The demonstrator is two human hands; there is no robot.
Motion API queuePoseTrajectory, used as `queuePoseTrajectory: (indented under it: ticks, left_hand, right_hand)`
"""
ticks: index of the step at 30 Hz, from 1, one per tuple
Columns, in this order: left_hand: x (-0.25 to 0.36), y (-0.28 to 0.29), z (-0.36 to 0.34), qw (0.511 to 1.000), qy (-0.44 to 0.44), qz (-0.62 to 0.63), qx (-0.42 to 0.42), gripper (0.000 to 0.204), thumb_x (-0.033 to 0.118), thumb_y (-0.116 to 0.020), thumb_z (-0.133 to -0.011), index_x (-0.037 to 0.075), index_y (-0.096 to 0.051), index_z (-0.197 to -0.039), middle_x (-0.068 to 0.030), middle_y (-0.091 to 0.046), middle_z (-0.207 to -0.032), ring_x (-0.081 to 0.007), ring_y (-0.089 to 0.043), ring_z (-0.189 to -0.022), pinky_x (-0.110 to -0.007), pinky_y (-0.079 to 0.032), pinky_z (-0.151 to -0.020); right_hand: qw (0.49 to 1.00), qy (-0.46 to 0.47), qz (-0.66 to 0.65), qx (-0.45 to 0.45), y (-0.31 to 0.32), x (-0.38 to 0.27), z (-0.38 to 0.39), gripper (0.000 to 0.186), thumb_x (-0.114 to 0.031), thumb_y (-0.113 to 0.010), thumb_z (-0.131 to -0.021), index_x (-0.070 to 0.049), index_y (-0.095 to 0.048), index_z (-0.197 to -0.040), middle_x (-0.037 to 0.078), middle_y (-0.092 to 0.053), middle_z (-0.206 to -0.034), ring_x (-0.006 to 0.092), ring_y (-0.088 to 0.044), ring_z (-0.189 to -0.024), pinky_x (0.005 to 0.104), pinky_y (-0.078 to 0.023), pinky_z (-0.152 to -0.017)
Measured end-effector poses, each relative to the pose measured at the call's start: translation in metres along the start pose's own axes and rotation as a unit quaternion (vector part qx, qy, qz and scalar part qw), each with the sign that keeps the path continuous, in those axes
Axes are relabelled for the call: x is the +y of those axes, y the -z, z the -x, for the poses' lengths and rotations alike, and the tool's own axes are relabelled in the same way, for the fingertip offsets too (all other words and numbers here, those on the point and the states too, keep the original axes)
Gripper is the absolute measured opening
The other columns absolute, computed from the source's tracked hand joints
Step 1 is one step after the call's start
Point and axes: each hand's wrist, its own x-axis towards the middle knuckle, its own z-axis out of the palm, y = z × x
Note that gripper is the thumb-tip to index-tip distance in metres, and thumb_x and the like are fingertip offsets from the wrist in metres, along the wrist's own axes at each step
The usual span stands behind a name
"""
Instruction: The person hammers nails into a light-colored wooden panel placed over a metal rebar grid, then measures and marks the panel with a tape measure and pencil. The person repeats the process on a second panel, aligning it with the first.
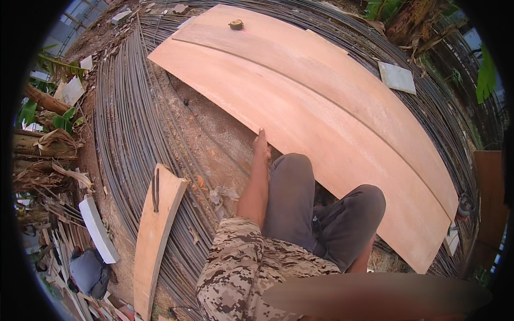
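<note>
A large pinkish plywood sheet (300, 128) lies across the rods in front of me, with a long dark line or step running along its length. My left hand (261, 142) is closed on the sheet's near edge, the thumb side uppermost; the fingers beneath are hidden. My right hand does not show. A bit of bare skin appears below my right knee, but I cannot tell whether it is forearm or leg. Near the sheet's far left end sits a small dark and yellow tape measure (235, 24). My bent knees are close against the near edge.
Long bundles of steel rods (126, 112) run under and around the sheet. At left lie a thick wooden plank (152, 251) with short dark bars on it and a white block (99, 230). A pale tile (397, 77) rests at right. Another person (90, 273) is bent over at lower left.
</note>
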Motion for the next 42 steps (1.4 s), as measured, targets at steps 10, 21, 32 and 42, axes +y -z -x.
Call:
queuePoseTrajectory:
  ticks: [10, 21, 32, 42]
  left_hand:
    - [0.016, 0.023, -0.025, 0.978, -0.001, -0.143, -0.155, 0.071, 0.053, -0.062, -0.098, -0.004, -0.049, -0.138, -0.0138, -0.066, -0.124, -0.0233, -0.067, -0.106, -0.027, -0.058, -0.071]
    - [0.024, 0.039, 0.003, 0.991, 0.009, -0.105, -0.082, 0.081, 0.057, -0.062, -0.096, -0.004, -0.041, -0.143, -0.0168, -0.057, -0.133, -0.0270, -0.061, -0.116, -0.033, -0.052, -0.084]
    - [0.023, 0.047, 0.024, 0.995, 0.018, -0.075, -0.058, 0.091, 0.062, -0.061, -0.093, -0.004, -0.032, -0.149, -0.0198, -0.048, -0.143, -0.0307, -0.054, -0.126, -0.040, -0.047, -0.097]
    - [0.022, 0.044, 0.036, 0.998, 0.036, -0.045, -0.014, 0.101, 0.066, -0.060, -0.091, -0.004, -0.025, -0.154, -0.0225, -0.040, -0.151, -0.0341, -0.048, -0.134, -0.046, -0.042, -0.108]
  right_hand:
    - [0.997, -0.016, -0.065, -0.032, -0.038, 0.054, -0.049, 0.041, -0.046, -0.058, -0.103, -0.016, -0.047, -0.076, -0.008, -0.033, -0.056, 0.0076, -0.024, -0.042, 0.0303, -0.026, -0.044]
    - [0.992, -0.054, -0.112, 0.003, -0.034, 0.050, -0.035, 0.040, -0.047, -0.062, -0.101, -0.021, -0.037, -0.083, -0.010, -0.030, -0.062, 0.0042, -0.023, -0.046, 0.0265, -0.023, -0.044]
    - [0.991, -0.039, -0.125, 0.029, -0.037, 0.056, -0.036, 0.038, -0.052, -0.064, -0.098, -0.019, -0.046, -0.091, -0.009, -0.037, -0.065, 0.0038, -0.025, -0.047, 0.0249, -0.023, -0.044]
    - [0.900, -0.168, 0.353, -0.193, -0.038, 0.036, 0.017, 0.085, -0.084, -0.053, -0.085, -0.003, -0.070, -0.102, 0.005, -0.060, -0.073, 0.0100, -0.042, -0.050, 0.0274, -0.030, -0.044]
